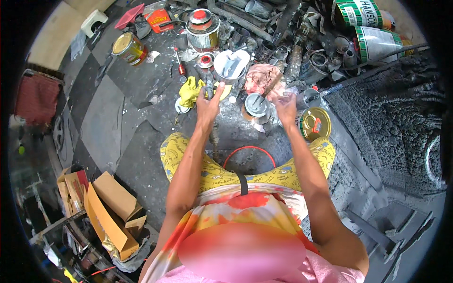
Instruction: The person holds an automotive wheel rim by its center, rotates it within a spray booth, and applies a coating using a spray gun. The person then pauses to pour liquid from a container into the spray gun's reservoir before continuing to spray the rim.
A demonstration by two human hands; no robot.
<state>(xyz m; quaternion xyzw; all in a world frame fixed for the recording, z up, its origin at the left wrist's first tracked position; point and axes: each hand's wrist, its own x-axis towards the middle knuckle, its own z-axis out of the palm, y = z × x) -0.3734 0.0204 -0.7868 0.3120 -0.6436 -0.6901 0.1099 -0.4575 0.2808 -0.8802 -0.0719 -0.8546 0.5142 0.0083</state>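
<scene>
My left hand [208, 104] is closed around a narrow grey tool [209, 84], thumb pointing up; its exact kind is unclear. A crumpled yellow cloth [189, 92] lies just left of it. To the right, my right hand [286, 106] has its fingers curled at a small, pale translucent object that I cannot make out. Beside this hand stands an open can of grey paint [257, 104] with a flat stick [272, 87] leaning out of it. Behind the can is a stained pink rag [262, 78]. A white-lined tub [231, 64] sits between and beyond the hands.
A gold-lidded can [316, 123] stands by my right knee, near a clear cup [311, 97]. Farther off are a large red-capped tin [203, 29], a red-handled screwdriver [181, 69] and a yellow can [129, 48]. Metal scrap crowds the back right; cardboard boxes [111, 203] lie lower left.
</scene>
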